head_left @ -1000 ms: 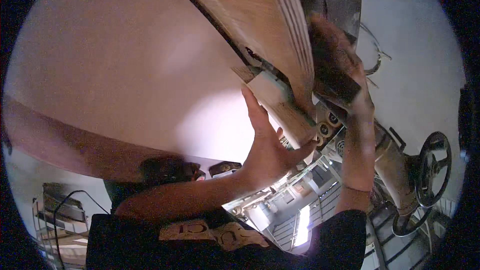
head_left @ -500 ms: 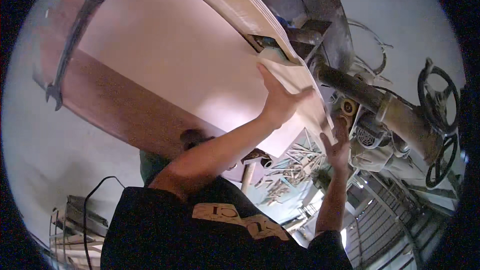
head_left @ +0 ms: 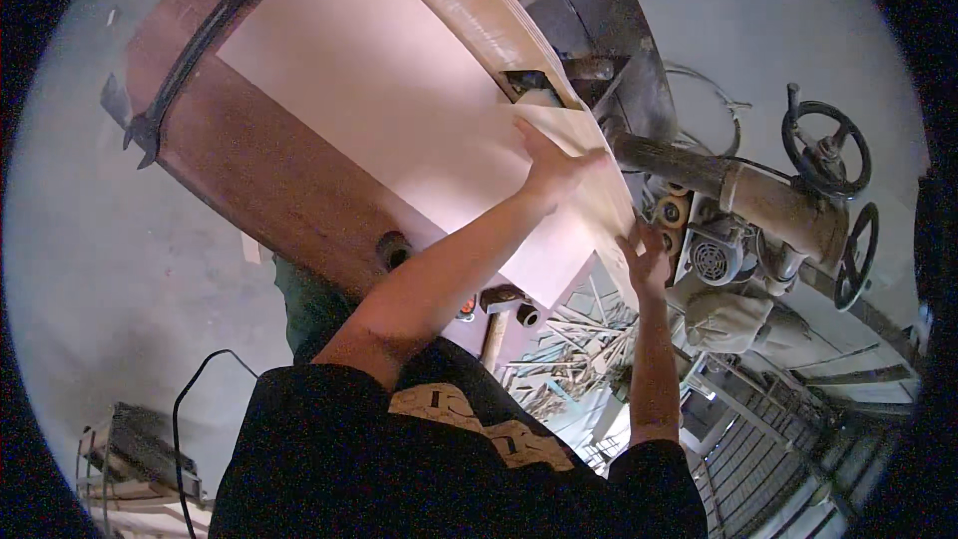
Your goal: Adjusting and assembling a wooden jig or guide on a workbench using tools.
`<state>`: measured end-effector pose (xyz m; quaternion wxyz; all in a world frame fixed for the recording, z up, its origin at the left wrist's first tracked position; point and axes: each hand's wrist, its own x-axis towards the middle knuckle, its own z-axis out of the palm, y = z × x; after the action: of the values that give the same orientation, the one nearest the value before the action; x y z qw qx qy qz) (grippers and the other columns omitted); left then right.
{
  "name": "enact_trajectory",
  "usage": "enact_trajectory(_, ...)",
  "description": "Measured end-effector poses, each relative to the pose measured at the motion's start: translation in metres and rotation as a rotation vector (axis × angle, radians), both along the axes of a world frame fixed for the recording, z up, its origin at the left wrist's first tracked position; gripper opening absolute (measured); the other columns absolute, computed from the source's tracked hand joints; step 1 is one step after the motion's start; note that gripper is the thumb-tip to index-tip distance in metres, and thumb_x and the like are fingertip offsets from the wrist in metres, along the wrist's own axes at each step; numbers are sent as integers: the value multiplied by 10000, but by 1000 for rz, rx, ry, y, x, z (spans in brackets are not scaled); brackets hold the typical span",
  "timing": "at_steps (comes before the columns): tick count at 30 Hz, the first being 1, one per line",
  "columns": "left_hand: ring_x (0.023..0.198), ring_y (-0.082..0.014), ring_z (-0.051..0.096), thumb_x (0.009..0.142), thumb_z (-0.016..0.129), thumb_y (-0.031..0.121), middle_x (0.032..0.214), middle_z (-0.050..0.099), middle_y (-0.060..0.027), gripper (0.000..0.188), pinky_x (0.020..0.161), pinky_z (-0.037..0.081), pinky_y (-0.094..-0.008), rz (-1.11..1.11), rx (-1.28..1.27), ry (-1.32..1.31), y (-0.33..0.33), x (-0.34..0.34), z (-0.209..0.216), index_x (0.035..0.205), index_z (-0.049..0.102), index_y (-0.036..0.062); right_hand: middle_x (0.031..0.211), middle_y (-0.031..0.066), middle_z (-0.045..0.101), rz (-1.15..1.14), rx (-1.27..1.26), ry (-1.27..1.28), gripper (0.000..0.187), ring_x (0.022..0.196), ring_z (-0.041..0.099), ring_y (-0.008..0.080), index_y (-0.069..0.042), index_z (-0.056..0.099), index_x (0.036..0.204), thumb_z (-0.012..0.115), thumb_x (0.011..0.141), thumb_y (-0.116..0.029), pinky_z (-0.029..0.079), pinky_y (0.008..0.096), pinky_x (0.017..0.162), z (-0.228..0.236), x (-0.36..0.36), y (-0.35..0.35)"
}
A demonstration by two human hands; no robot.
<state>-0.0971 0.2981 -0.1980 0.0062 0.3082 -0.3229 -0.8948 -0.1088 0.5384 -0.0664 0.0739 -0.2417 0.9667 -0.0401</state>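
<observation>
My left hand presses down on a pale wooden board, its thumb stretched away from the fingers, which reach to the board's right edge. Farther right, my right hand grips the same edge, thumb on top; its other fingers are partly hidden. The board lies along a curved, layered plywood fence, close to a dark opening in it. Beneath is a pale flat panel on a reddish-brown machine table.
A dark open-ended wrench lies at the table's left side. Right of the fence are a thick machine arm, a handwheel and a motor. Scrap wood strips litter the floor. A black cable hangs at lower left.
Both hands keep their hold on the board and appear slightly farther left. The whole view has shifted, so the machine parts on the right also sit farther left.
</observation>
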Motion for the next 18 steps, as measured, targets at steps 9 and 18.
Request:
enact_trajectory(9,1559,-448,-106,677,937,467,1641,-184,-355,1621,1286,6,-458,-22,-135,-53,11,-7,-1,1486,-354,-85,1157,179,698,-21,-37,-19,511,1089,652,374,-14,687,1213,839,835,-323,509,457,947,-4,-4,14)
enact_trajectory(18,1560,-464,-84,634,961,466,1647,-89,-380,1624,1287,81,-471,112,-135,52,13,-15,-27,1527,-276,-93,1195,184,700,66,119,-17,596,1094,655,385,-20,654,1278,857,819,-341,514,454,949,-9,-23,17)
